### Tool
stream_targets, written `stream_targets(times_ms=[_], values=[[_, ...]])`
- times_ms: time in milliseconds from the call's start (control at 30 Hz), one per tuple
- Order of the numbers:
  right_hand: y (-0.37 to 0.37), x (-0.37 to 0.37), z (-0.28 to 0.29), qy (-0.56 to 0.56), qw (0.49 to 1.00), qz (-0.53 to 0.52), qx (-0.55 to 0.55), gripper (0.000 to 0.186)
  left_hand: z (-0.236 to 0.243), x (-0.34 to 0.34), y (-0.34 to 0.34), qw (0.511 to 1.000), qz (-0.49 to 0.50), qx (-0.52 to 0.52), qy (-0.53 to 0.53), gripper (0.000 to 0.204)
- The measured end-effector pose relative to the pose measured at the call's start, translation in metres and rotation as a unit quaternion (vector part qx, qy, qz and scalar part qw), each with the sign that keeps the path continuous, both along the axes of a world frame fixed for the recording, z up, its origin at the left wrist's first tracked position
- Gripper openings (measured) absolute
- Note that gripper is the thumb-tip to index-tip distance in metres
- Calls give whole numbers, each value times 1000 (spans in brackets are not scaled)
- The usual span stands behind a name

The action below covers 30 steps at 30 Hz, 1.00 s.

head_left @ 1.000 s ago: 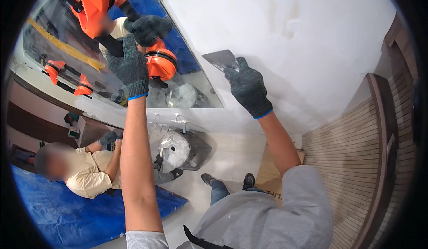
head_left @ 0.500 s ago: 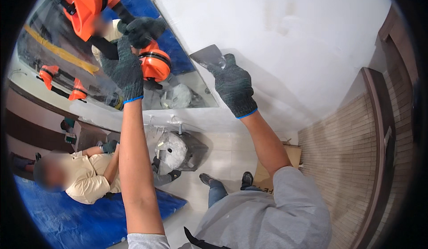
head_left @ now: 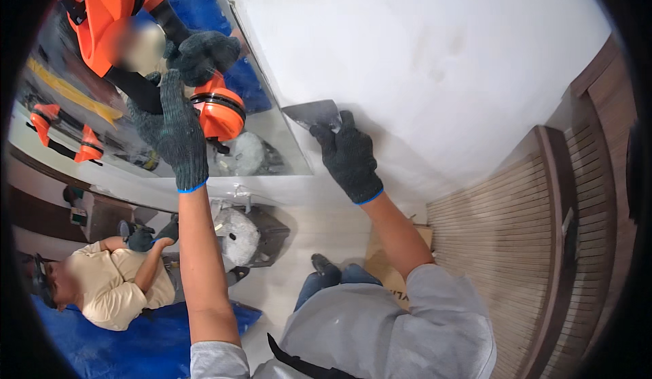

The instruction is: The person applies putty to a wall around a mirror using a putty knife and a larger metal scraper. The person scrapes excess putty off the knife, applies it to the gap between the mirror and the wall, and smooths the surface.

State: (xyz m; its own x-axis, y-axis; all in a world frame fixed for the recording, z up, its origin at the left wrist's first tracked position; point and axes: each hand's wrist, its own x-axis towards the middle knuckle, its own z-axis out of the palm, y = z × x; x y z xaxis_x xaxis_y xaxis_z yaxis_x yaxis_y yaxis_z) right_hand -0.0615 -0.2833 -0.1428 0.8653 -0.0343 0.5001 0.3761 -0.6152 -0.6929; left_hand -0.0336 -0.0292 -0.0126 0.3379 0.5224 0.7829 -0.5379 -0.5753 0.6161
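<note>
My right hand, in a dark knitted glove with a blue cuff, grips a putty knife. Its wide metal blade lies against the white wall, pointing at the edge of a mirror. The knife's handle is mostly hidden in my fingers. My left hand, gloved alike, rests on the mirror with its fingers stretched out. Above it the glass reflects a dark glove and orange ear muffs.
A person in a cream shirt is at the left beside blue sheeting. A plastic-wrapped grey object stands below the mirror. Cardboard lies on the floor at right, near a slatted wooden panel.
The putty knife has moved down along the mirror's edge, and its blade has turned slightly. My left hand stays on the glass. The whole view has shifted a little.
</note>
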Motion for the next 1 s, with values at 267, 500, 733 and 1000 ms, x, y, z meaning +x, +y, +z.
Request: stream_targets(times_ms=[267, 500, 733, 1000], values=[[-2, 8, -5, 2, 999, 29, 32, 40, -1, -8, -15, 999, -24, -43, 18, 21], [-18, -1, -11, 15, 976, 210, 58, 54, -17, -6, 5, 1000, 25, 7, -4, 24], [-53, 28, -1, 339, 736, 510, 289, 42, -12, -11, -1, 997, -5, -80, -2, 29], [-104, 13, -53, 459, 651, 534, 284, 39, -11, -9, -3, 997, -20, -77, -6, 31]])
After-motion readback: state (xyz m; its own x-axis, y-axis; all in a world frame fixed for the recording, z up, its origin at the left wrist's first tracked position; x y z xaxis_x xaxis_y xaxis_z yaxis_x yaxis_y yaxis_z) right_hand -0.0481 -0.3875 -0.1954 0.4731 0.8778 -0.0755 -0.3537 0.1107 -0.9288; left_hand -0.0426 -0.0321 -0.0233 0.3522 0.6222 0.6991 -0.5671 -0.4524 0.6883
